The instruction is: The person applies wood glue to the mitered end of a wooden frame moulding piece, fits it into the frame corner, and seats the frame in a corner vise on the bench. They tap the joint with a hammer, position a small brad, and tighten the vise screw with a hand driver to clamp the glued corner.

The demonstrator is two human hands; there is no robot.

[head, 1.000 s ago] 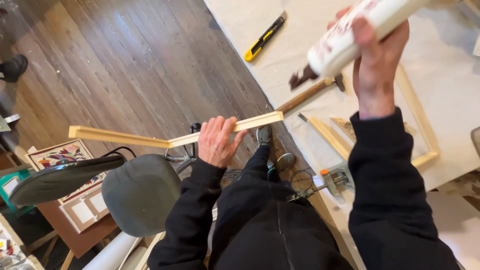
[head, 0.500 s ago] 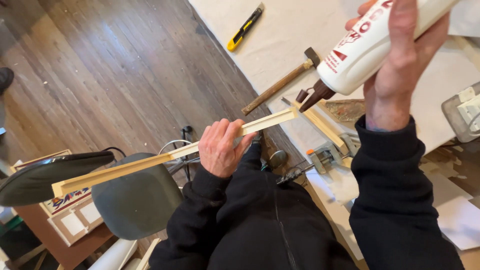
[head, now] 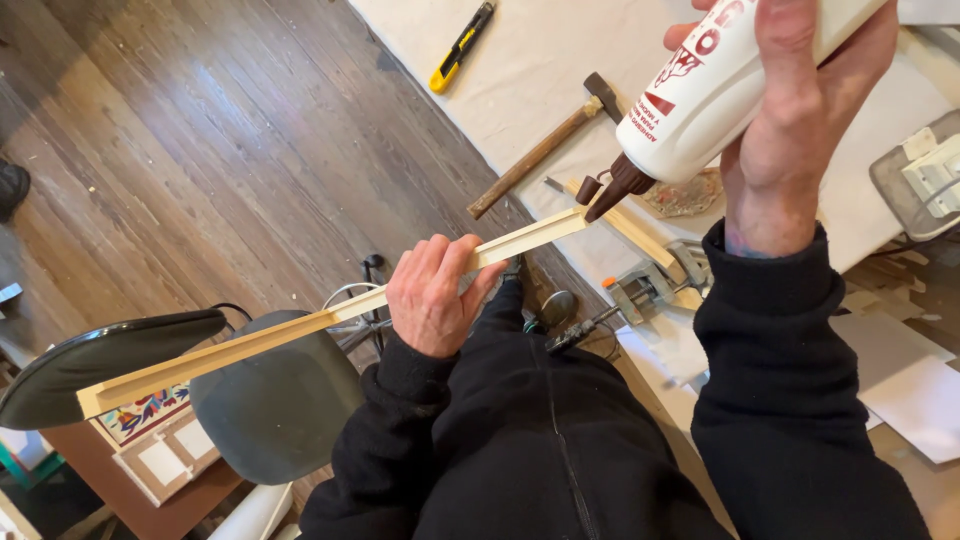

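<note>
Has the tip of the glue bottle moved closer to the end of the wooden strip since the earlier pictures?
Yes. The glue bottle in the right hand came down from above the hammer; its brown tip now meets the end of the wooden strip.

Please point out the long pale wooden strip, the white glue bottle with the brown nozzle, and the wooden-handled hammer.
long pale wooden strip [head: 250, 345]: head view, mid-length of its top face.
white glue bottle with brown nozzle [head: 715, 95]: head view, its white body.
wooden-handled hammer [head: 530, 160]: head view, its handle.
</note>
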